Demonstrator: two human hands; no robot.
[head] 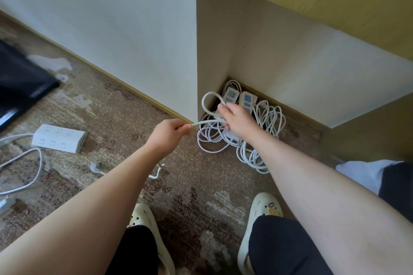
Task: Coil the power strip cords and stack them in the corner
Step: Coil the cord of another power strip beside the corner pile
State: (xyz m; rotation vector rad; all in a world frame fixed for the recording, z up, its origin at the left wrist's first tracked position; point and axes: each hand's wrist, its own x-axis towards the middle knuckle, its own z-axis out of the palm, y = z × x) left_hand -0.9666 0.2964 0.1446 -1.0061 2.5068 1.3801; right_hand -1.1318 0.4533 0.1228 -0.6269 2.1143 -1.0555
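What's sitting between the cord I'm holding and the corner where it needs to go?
Nothing visible blocks the way. The right hand holds the cord loop directly above the corner pile, and the left hand pinches the same cord. The corner already holds two power strips and coiled cords, so this one would land on top.

Smooth plastic cord (206, 101), rough carpet (125, 118)

In the wall corner lie two power strips (240, 98) side by side, against the wall, with coiled cords (263, 131) heaped on the carpet (116, 118) before them. Far left of the heap, another power strip (59, 138) lies on the carpet, its plug (96, 167) nearer the person's feet.
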